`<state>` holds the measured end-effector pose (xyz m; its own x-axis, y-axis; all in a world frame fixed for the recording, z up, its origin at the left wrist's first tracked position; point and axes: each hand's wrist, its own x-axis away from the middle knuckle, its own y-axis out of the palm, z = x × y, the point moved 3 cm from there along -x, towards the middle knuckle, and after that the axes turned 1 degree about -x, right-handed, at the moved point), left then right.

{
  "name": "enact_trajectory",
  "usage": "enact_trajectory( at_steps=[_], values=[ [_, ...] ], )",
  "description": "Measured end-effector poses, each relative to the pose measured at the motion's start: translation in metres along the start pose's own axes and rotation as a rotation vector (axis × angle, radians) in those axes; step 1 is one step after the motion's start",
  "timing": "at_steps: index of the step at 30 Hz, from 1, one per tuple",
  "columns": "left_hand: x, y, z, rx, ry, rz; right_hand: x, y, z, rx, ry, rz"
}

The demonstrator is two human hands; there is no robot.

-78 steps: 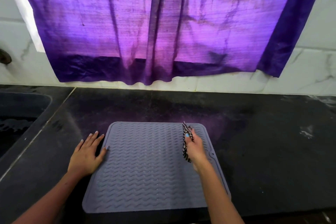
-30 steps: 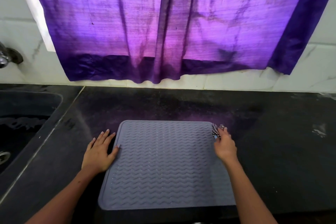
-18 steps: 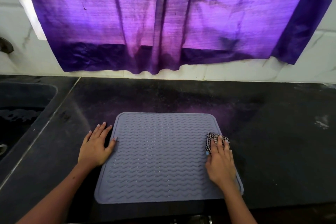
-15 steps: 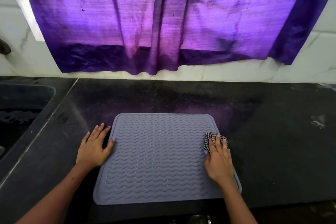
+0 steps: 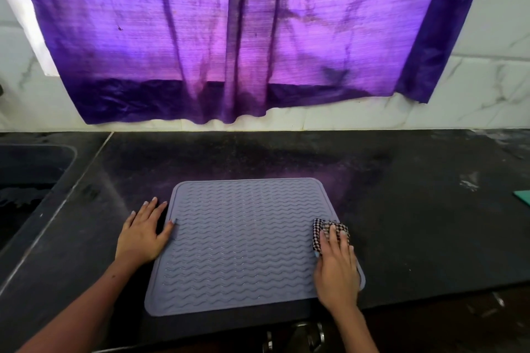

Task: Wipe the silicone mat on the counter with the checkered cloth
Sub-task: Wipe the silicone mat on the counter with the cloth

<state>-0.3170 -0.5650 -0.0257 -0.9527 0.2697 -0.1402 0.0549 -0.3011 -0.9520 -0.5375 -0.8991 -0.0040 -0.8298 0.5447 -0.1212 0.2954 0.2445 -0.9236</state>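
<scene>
A grey silicone mat (image 5: 243, 243) with a wavy ribbed pattern lies flat on the black counter (image 5: 415, 209), close to its front edge. My right hand (image 5: 337, 264) presses a bunched black-and-white checkered cloth (image 5: 329, 231) onto the mat's right edge; the cloth shows under and ahead of my fingertips. My left hand (image 5: 143, 233) lies flat with fingers spread on the counter at the mat's left edge, its thumb touching the mat.
A dark sink (image 5: 25, 180) is sunk into the counter at the left. A purple curtain (image 5: 243, 37) hangs over the white marble wall behind. A green object (image 5: 523, 197) shows at the far right edge. Metal handles (image 5: 295, 338) sit below the counter's front edge.
My right hand with the cloth has come from the mat's far right corner down along the right edge toward me. My left hand has stayed at the left edge.
</scene>
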Motion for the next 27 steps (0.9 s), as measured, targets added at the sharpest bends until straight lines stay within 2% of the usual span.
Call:
enact_trajectory(
  at_steps=[9, 10, 12, 14, 15, 16, 18, 22, 24, 27],
  values=[
    [0.001, 0.002, 0.001, -0.027, 0.001, -0.02, -0.023, -0.003, 0.012, -0.121, -0.02, -0.251],
    [0.0, 0.002, 0.0, -0.03, 0.002, -0.027, -0.027, -0.007, 0.012, -0.211, -0.005, -0.28],
    [0.0, 0.0, 0.0, -0.031, 0.006, -0.043, -0.03, -0.025, 0.005, -0.575, 0.134, -0.308],
    [0.001, 0.0, 0.001, -0.03, 0.003, -0.063, -0.028, -0.046, 0.004, -0.989, 0.325, -0.209],
    [0.002, -0.001, 0.002, -0.03, 0.0, -0.072, -0.026, -0.054, 0.006, -1.084, 0.384, -0.122],
    [0.003, -0.001, 0.003, -0.037, -0.001, -0.081, -0.024, -0.058, 0.007, -1.042, 0.413, -0.058],
    [0.003, -0.001, 0.003, -0.049, -0.003, -0.096, -0.015, -0.052, 0.011, -0.745, 0.414, -0.021],
    [0.004, -0.003, 0.002, -0.02, 0.002, -0.095, 0.012, -0.01, 0.003, -0.063, 0.184, -0.068],
    [0.004, -0.002, 0.001, -0.014, 0.013, -0.094, 0.014, -0.005, 0.002, 0.048, 0.138, -0.004],
    [0.005, -0.003, 0.001, -0.007, 0.011, -0.082, 0.006, -0.003, 0.01, 0.084, 0.115, -0.059]
  ],
)
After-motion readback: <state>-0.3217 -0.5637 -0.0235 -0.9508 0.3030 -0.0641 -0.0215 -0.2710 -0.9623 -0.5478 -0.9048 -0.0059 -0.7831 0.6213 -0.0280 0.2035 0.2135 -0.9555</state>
